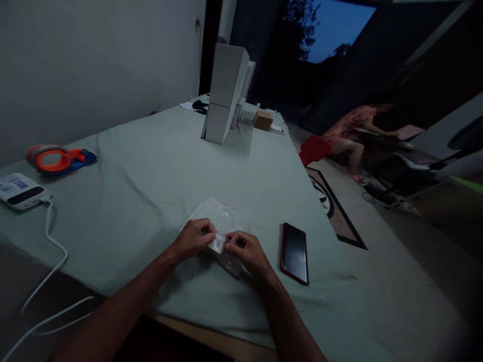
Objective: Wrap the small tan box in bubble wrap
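My left hand (195,236) and my right hand (246,249) meet near the front of the table, fingers pinched on opposite ends of a small white packet (218,244). Its printing is too small to read. Under and around it lies a clear bubble wrap bag (216,211), spread on the cloth behind my fingers and sticking out below them. Whether the packet is attached to the bubble wrap, I cannot tell. Right of my right hand, a dark phone (295,254) in a red case lies flat, not touched.
A pale green cloth (151,166) covers the table. At left are an orange tape dispenser (56,160) and a white device (22,191) with a cable (56,241). Tall white boxes (226,90) and a brown box (263,120) stand farther back. A person (349,128) sits at right.
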A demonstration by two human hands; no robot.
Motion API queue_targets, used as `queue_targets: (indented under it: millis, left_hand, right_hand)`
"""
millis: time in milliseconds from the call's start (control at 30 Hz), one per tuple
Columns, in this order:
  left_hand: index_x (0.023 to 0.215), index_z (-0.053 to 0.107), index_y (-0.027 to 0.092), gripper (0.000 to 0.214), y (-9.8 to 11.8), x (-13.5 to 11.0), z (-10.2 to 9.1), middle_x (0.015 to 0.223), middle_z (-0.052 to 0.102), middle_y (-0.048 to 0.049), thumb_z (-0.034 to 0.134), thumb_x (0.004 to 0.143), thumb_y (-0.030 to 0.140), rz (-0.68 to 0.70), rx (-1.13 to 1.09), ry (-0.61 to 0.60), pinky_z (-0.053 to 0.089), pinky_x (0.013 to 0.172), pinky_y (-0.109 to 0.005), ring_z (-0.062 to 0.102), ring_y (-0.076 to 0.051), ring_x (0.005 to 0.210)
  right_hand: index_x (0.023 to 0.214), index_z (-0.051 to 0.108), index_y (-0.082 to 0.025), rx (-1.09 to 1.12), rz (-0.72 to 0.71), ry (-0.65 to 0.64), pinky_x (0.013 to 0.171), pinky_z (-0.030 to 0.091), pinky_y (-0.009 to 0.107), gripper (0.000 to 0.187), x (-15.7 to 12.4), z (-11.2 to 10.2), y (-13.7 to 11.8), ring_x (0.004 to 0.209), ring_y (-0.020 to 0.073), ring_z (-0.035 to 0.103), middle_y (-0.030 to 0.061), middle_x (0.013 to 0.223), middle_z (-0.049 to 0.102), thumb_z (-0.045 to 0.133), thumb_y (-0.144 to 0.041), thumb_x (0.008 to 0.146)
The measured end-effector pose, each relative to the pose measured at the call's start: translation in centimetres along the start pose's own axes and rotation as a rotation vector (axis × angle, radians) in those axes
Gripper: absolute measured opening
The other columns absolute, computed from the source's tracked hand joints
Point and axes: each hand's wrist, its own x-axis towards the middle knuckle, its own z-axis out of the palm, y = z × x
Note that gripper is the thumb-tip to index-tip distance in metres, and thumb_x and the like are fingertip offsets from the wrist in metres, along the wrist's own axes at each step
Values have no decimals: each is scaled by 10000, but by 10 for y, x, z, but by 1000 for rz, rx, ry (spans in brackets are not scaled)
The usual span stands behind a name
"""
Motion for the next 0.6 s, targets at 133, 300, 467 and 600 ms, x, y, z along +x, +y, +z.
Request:
queue_targets:
  millis: [133, 300, 467, 600]
  left_hand:
    - [678, 620, 169, 82, -2, 1, 1, 747, 675, 7, 550, 720, 175, 6, 18, 8, 429, 642, -207, 603, -135, 718]
    - [690, 611, 164, 87, -1, 2, 0, 698, 641, 15, 537, 724, 196, -20, 49, 1, 409, 608, -206, 573, -126, 675]
    - [674, 615, 161, 92, 1, 4, -2, 647, 612, 26, 530, 697, 190, -30, 76, -33, 385, 572, -205, 539, -116, 625]
    - [670, 613, 165, 106, 4, 6, -1, 639, 608, 25, 516, 697, 199, -44, 96, -45, 392, 572, -208, 537, -117, 618]
  right_hand:
    - [569, 570, -174, 4, 9, 0, 756, 459, 291, 183, 1, 0, 1, 824, 188, 628, 54, 899, 688, 712, -276, 625]
    - [604, 540, -177, -43, -23, -30, 743, 471, 301, 210, 3, -2, 5, 819, 191, 632, 59, 911, 686, 682, -315, 675]
    - [935, 618, -187, -526, -329, 193, 825, 461, 354, 162, -9, -2, -13, 956, 223, 608, 82, 1017, 667, 608, -306, 826]
    - [997, 632, -197, -1015, -643, 122, 856, 397, 389, 134, -23, 13, -31, 979, 241, 569, 81, 1046, 659, 590, -219, 872]
